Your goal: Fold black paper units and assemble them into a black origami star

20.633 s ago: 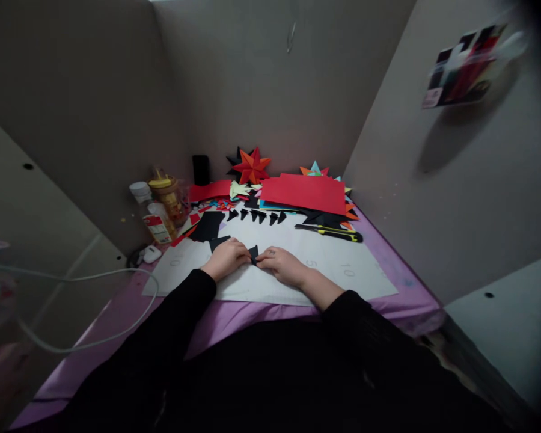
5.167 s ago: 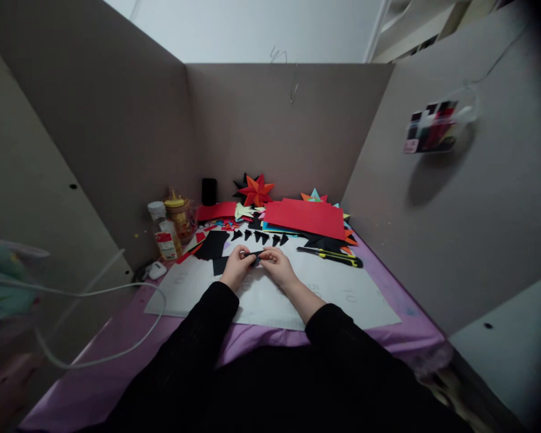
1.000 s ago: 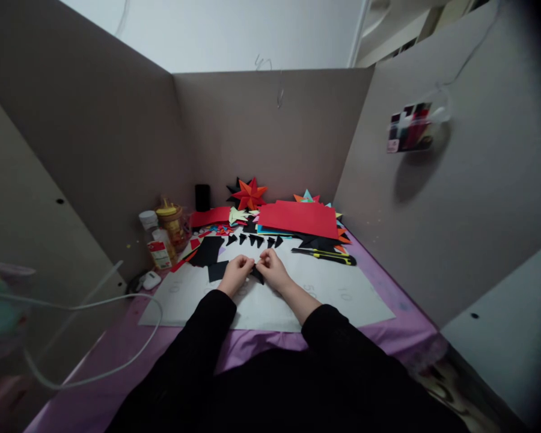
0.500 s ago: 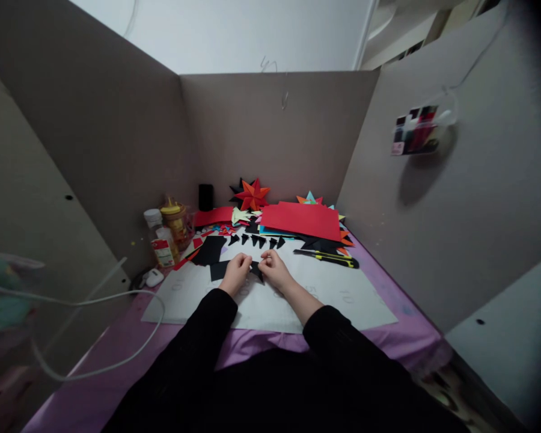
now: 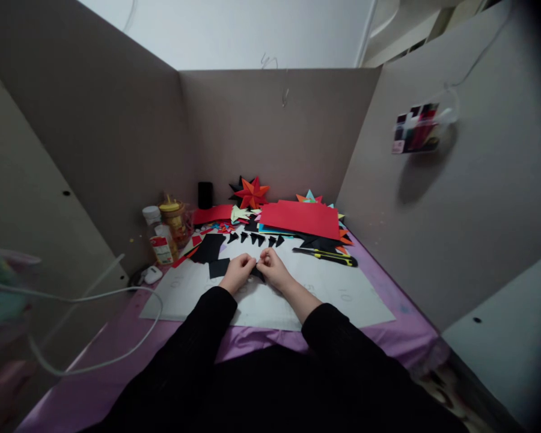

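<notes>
Between my two hands is a small piece of black paper [image 5: 257,273], partly hidden by the fingers. My left hand [image 5: 238,270] pinches it from the left, and my right hand [image 5: 273,269] pinches it from the right, the fingertips almost meeting. Beside my left hand lies a flat black paper square [image 5: 219,268]. Beyond the hands, several small folded black paper pieces [image 5: 256,239] stand in a row on the white sheet [image 5: 342,308]. A larger black paper sheet [image 5: 210,248] lies to their left.
A black and yellow utility knife [image 5: 327,257] lies to the right. Red paper sheets [image 5: 302,219] and folded paper stars [image 5: 252,193] are at the back. Bottles [image 5: 161,237] and a white earphone case [image 5: 152,275] stand at left, near a white cable [image 5: 155,325]. Grey panels [image 5: 275,132] enclose the table.
My hands have drawn closer together, and less of the black paper shows between them. The view has shifted slightly.
</notes>
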`<move>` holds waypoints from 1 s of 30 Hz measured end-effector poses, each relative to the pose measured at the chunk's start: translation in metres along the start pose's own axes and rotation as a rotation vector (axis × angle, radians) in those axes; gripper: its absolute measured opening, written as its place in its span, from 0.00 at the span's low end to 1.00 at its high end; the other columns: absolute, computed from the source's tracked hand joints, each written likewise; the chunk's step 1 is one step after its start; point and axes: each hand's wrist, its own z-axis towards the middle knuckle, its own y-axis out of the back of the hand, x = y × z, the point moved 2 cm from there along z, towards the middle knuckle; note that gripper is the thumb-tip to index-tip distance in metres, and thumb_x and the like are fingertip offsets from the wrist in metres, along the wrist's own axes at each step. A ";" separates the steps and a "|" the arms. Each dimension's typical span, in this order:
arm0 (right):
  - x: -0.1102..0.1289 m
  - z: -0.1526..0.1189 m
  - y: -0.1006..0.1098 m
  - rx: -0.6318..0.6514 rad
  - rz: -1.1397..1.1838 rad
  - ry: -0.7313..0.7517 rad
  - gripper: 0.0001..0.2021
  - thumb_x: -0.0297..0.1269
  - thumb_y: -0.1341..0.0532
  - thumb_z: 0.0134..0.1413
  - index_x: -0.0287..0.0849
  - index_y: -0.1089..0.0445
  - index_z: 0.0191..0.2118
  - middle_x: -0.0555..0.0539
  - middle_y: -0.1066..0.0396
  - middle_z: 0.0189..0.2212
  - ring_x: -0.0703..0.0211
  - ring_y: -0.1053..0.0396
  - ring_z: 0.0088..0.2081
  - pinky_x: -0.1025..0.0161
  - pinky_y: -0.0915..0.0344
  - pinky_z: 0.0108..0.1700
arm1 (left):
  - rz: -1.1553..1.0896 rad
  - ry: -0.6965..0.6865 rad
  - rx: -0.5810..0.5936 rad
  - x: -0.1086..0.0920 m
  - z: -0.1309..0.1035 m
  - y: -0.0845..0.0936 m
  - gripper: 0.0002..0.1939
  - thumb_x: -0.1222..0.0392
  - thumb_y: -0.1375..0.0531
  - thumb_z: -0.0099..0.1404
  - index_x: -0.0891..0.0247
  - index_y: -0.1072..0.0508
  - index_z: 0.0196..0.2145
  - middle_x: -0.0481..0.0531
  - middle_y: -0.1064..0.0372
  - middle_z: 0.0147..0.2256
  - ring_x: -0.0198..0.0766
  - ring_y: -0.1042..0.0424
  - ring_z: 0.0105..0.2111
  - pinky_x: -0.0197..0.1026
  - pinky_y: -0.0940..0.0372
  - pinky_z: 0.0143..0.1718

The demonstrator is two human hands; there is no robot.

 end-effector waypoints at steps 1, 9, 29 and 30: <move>0.000 0.000 0.000 0.008 0.007 0.000 0.12 0.33 0.43 0.41 0.46 0.46 0.34 0.59 0.42 0.19 0.68 0.45 0.18 0.71 0.47 0.21 | 0.019 -0.016 0.006 0.000 0.000 0.000 0.15 0.50 0.44 0.55 0.63 0.38 0.19 0.43 0.44 0.16 0.30 0.45 0.18 0.33 0.49 0.21; -0.003 0.002 0.001 0.005 0.010 0.004 0.12 0.34 0.42 0.42 0.46 0.46 0.34 0.60 0.42 0.19 0.68 0.46 0.18 0.71 0.49 0.21 | 0.033 -0.058 0.009 -0.001 -0.001 0.002 0.16 0.50 0.44 0.56 0.63 0.40 0.20 0.42 0.45 0.17 0.30 0.46 0.19 0.33 0.50 0.22; 0.006 -0.003 -0.001 -0.051 -0.401 0.215 0.06 0.33 0.48 0.49 0.44 0.44 0.36 0.54 0.41 0.25 0.62 0.40 0.28 0.63 0.42 0.33 | 0.008 -0.073 -0.058 -0.003 -0.001 0.004 0.15 0.51 0.44 0.57 0.66 0.34 0.21 0.44 0.41 0.18 0.30 0.42 0.21 0.34 0.47 0.24; 0.005 -0.002 -0.001 -0.065 -0.394 0.208 0.07 0.33 0.48 0.49 0.44 0.44 0.37 0.54 0.41 0.25 0.62 0.39 0.28 0.63 0.42 0.33 | 0.001 -0.079 -0.081 -0.003 0.000 0.005 0.15 0.51 0.45 0.57 0.66 0.34 0.21 0.44 0.41 0.18 0.30 0.42 0.21 0.34 0.46 0.24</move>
